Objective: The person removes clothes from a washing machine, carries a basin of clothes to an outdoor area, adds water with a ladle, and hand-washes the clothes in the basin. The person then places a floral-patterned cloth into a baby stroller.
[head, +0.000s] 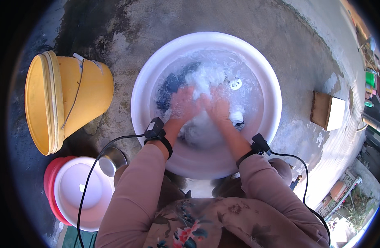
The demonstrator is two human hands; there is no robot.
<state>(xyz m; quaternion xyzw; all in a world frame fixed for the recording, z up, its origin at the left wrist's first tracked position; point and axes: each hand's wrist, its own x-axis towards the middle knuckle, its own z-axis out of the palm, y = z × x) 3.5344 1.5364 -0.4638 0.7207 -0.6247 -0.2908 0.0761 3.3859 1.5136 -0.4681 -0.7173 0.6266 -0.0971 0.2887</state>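
Note:
A large white plastic basin of sudsy water stands right before me. Both my left hand and my right hand are in the water side by side, fingers pointing away from me, against pale wet fabric. Foam and water blur the fingers, so any grip is hard to make out. Dark blue cloth lies underwater beyond my left hand. To the right of my right hand are a round white piece with a panda-like face and a rolled white cloth. Each wrist wears a strapped black device with a cable.
A yellow plastic bucket lies on its side at the left on damp concrete. Below it are a small white basin stacked by a red one and a metal bowl. A small box-like block sits at the right.

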